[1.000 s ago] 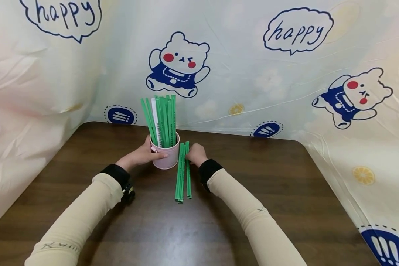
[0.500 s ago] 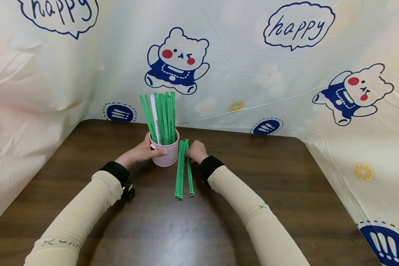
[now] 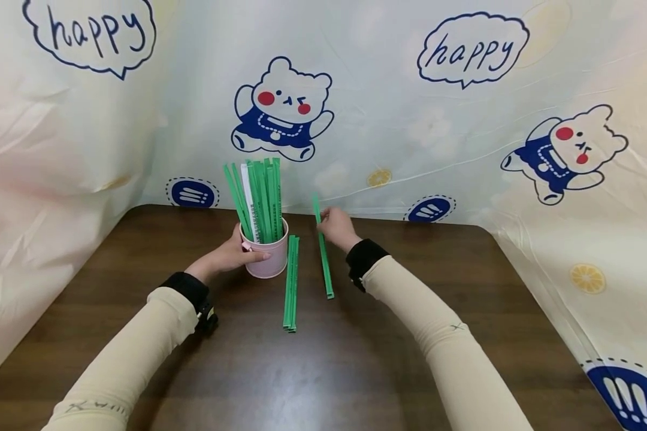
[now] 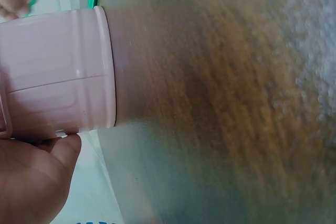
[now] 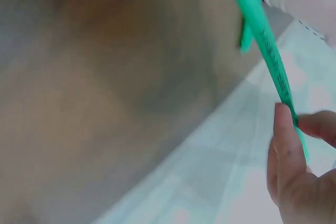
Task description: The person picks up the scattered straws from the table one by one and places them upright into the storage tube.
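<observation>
From the head view, my left hand [image 3: 236,252] wraps the pink cup [image 3: 266,258], already packed with upright green rulers [image 3: 259,197]. My right hand [image 3: 336,226] pinches one green ruler [image 3: 322,246] near its top, lifted beside the cup; two or so more [image 3: 290,282] lie on the table [image 3: 356,359], so I judge the work mostly done.

Left wrist: my palm [image 4: 31,182] presses the cup's wall [image 4: 58,72].

Right wrist: blurry, but fingertips [image 5: 283,129] seem clamped on the ruler [image 5: 265,40].
</observation>
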Available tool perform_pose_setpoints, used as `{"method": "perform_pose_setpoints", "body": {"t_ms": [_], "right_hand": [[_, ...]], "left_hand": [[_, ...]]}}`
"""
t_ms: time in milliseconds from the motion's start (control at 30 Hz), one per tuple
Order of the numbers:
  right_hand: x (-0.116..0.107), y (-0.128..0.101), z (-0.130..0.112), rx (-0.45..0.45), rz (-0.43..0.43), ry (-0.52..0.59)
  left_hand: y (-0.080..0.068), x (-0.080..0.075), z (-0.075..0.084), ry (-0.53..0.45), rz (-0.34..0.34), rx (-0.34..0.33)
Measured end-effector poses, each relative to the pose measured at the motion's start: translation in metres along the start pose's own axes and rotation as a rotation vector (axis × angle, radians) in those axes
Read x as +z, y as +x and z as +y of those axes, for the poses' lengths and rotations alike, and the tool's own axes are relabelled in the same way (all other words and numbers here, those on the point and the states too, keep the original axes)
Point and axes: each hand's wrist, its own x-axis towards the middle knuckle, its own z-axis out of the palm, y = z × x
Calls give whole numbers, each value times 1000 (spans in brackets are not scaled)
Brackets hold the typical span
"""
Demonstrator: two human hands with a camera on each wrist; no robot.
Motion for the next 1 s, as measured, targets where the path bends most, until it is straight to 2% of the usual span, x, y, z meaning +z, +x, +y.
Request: {"method": "perform_pose_setpoints", "body": {"t_ms": [233,433,567,767,1000], "right_hand": [[-43,10,-22,-179,212,110],[-80,16,-59,-346,398,208],[-97,16,-84,-409,472,269],[-104,14,-115,-457,454,424],[-93,12,-133,-494,358,546]], "left_hand": [[0,-2,2,12,4,-4],[-3,1,0,19,-1,30],[-5,3,-2,20,-9,45],[-8,3,-4,24,-10,35],[-8,5,-2,33,-7,52]]}}
